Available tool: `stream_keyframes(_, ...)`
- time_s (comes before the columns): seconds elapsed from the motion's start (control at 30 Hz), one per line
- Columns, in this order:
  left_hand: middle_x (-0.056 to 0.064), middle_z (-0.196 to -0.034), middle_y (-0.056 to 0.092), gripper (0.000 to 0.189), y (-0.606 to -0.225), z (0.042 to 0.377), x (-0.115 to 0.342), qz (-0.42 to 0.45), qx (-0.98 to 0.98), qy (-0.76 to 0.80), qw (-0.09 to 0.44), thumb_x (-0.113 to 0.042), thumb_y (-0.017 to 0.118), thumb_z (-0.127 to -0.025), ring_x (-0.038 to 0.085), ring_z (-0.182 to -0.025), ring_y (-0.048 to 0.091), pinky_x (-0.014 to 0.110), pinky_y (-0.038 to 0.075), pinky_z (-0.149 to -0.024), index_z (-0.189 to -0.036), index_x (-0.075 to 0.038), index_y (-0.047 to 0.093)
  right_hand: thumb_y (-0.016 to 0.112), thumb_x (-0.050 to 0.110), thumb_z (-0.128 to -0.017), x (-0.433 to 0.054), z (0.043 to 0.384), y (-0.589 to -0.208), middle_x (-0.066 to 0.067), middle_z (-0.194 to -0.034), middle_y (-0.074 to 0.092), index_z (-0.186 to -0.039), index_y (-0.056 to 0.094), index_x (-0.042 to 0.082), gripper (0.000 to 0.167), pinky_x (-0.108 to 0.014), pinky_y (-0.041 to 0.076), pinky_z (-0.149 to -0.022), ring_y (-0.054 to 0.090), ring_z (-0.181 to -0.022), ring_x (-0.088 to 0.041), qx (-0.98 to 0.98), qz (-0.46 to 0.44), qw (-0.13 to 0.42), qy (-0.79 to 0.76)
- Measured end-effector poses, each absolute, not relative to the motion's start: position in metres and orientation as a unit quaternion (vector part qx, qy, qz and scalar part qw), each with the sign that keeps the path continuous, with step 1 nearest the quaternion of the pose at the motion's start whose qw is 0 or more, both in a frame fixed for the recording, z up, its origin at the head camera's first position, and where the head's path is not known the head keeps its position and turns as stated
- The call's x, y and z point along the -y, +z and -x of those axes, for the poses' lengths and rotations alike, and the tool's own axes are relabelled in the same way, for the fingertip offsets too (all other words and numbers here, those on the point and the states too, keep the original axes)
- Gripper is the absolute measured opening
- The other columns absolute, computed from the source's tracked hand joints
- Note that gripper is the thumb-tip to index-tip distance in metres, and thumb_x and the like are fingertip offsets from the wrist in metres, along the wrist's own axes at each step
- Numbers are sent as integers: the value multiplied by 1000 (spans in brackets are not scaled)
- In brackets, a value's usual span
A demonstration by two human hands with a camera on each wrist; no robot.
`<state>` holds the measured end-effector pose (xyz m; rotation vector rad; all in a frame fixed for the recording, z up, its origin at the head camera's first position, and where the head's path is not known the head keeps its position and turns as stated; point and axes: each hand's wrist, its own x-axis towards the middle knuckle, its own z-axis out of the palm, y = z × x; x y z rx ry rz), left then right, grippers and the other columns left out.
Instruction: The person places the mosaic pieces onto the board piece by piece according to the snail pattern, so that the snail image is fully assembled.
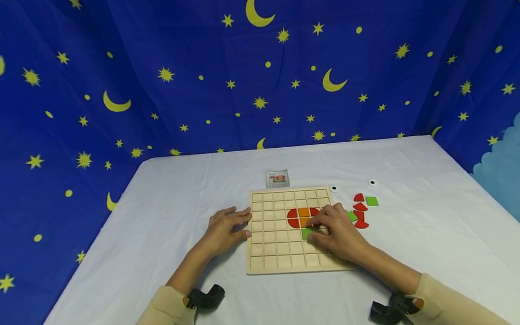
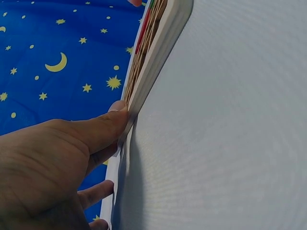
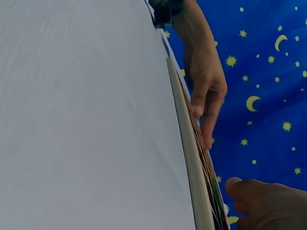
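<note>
A wooden grid board lies on the white table. My left hand rests at its left edge, fingers fairly straight; in the left wrist view the thumb touches the rim. Over the right half of the board is my right hand, its thumb and index fingertips at opposite sides of a green square tile, pinching it in a cell. Just above sit orange square tiles, with red rounded pieces on either side. The right hand hides part of these and several cells.
Right of the board lie several loose red pieces, a green square and another green piece partly behind the hand. Two eye discs are farther back. A small picture card sits behind the board. A starry blue curtain surrounds the table.
</note>
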<state>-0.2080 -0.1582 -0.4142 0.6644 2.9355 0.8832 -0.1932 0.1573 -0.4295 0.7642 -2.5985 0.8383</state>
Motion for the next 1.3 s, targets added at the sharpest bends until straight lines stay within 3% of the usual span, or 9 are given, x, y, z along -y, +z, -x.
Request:
stream_keyframes(0.57, 5, -144, 48, 52, -414, 209, 158, -213, -936, 280, 2, -27, 69, -84, 37, -139, 32, 60, 16, -111, -132, -10, 55, 78, 16, -76, -231, 198, -428, -7, -94, 63, -95, 72, 8, 22, -33, 28, -76, 40, -92, -21, 931, -154, 178, 278)
stream_keyframes(0.8, 5, -144, 48, 53, -416, 210, 158, -214, -936, 279, 1, -28, 69, -84, 38, -139, 32, 60, 16, -111, -132, -10, 55, 73, 16, -80, -262, 208, -425, -15, -95, 59, -101, 72, 5, 23, -32, 25, -71, 38, -91, -27, 949, -79, 143, 269)
stream_keyframes(1.3, 5, -144, 47, 53, -415, 210, 159, -216, -936, 278, 2, -28, 68, -84, 38, -139, 31, 60, 16, -111, -133, -10, 54, 71, 15, -81, -283, 228, -424, -20, -98, 56, -103, 70, 2, 26, -36, 23, -73, 38, -95, -34, 957, -61, 138, 248)
